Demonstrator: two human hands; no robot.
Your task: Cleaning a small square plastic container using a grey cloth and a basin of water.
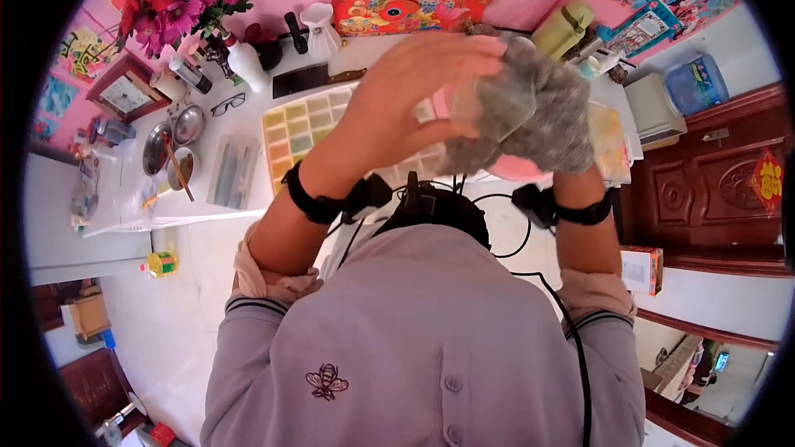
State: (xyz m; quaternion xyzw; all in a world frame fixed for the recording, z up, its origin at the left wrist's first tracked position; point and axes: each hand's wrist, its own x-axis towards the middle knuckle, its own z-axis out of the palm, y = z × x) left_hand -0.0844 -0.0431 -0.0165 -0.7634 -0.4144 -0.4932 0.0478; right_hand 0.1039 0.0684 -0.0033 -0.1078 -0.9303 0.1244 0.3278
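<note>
My left hand (391,99) has its fingers and thumb around a translucent plastic piece (515,108), blurred by motion, perhaps a lid or small box. A grey cloth (562,105) lies against that piece from the right. My right hand is hidden by the cloth and appears to grip it; only the right wrist (577,183) shows below. Under both hands, a pink round item (518,166) is partly visible. Beneath and left of my left forearm lies a compartment tray (268,155), its cells holding yellow, green and orange contents.
Behind the tray lies a knife (301,81). Eyeglasses (228,104), metal bowls (189,124), a cup with chopsticks (180,167) and a clear case (233,171) occupy the left side. A white vase (245,65) holds flowers. Black cables (528,223) hang near my chest.
</note>
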